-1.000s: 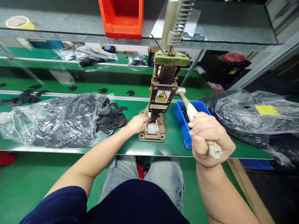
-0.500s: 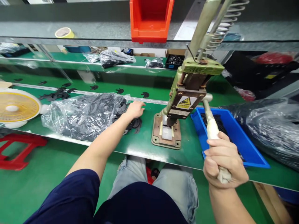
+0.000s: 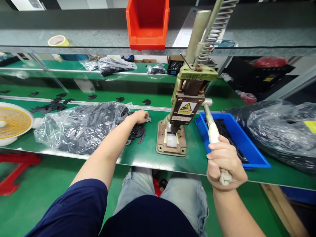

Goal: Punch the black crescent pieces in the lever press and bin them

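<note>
My left hand [image 3: 140, 116] is closed on a small dark curved piece [image 3: 148, 118], whose end sticks out past the fingertips. Just below that hand lies a loose pile of similar black curved pieces [image 3: 138, 132], spilling from a clear plastic bag [image 3: 81, 126] filled with more. My right hand [image 3: 225, 161] is wrapped around the cloth-covered lever handle [image 3: 213, 131] of a green hand press [image 3: 186, 95]. On the press's base plate [image 3: 161, 148], under the dark punch, sits a pale block [image 3: 171, 140].
Right of the press stands a blue bin [image 3: 256, 161] holding black pieces, beside a large plastic bag [image 3: 283, 131]. A fan [image 3: 14, 121] lies at the left. Several black pieces [image 3: 120, 99] line the bench's back. Overhead, a red bin [image 3: 148, 42] sits on a shelf.
My left hand has picked up a dark curved piece from the pile. My right hand stays on the lever handle. The whole view has shifted slightly.
</note>
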The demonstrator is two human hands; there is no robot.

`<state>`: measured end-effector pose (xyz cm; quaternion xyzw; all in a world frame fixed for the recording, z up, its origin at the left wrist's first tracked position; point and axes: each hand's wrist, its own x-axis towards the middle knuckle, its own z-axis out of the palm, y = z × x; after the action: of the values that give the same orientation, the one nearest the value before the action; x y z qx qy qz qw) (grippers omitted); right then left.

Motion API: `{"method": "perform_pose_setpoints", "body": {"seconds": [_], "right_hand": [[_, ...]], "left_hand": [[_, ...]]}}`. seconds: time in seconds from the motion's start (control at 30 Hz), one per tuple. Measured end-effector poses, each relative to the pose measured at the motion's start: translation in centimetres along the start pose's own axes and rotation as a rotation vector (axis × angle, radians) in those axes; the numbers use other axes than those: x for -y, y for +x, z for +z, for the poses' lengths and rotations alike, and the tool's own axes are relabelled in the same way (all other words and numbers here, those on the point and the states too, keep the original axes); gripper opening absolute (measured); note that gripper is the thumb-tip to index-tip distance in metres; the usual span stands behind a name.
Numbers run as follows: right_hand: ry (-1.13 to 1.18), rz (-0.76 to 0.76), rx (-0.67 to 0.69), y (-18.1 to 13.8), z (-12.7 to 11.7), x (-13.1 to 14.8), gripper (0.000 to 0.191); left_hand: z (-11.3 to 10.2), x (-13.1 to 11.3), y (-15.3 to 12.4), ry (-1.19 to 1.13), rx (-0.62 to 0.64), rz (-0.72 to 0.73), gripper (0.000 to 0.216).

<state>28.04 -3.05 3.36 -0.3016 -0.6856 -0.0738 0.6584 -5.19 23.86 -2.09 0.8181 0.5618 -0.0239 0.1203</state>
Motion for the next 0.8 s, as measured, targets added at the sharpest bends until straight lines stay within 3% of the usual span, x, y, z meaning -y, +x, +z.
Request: {"method": "perform_pose_setpoints", "body": {"seconds": [0.13, 0.23, 0.37, 0.47, 0.6, 0.8], "right_hand": [[0.005, -0.023, -0.012, -0.1, 0.2, 0.0, 0.011], [0.009, -0.011, -0.02, -0.2, 0.4, 0.2, 0.011], [0.014, 0.029, -0.024, -0.4, 0.5, 0.5, 0.011], [0.02, 0.016, -0.035, -0.4, 0.6, 0.5, 0.012], [0.034, 0.0, -0.04, -0.4, 0.7, 0.5, 0.012], [0.05, 0.0, -0.061, -0.5, 0.9, 0.5, 0.013]], "left_hand": [[-0.1, -1.8, -1.7, -0.081, -0.111, 0.112, 0.02], [0.3, -4.1, -3.9, -0.377, -0.223, 0.114, 0.027], [2.4, -8.2, -6.7, -0.895, -0.012, 0.057, 0.038], [4.5, -10.7, -7.5, -1.154, 0.148, 0.081, 0.039], [6.0, -12.2, -7.1, -1.188, 0.167, 0.077, 0.035], [5.1, -13.3, -6.4, -1.118, 0.187, -0.036, 0.029]]}}
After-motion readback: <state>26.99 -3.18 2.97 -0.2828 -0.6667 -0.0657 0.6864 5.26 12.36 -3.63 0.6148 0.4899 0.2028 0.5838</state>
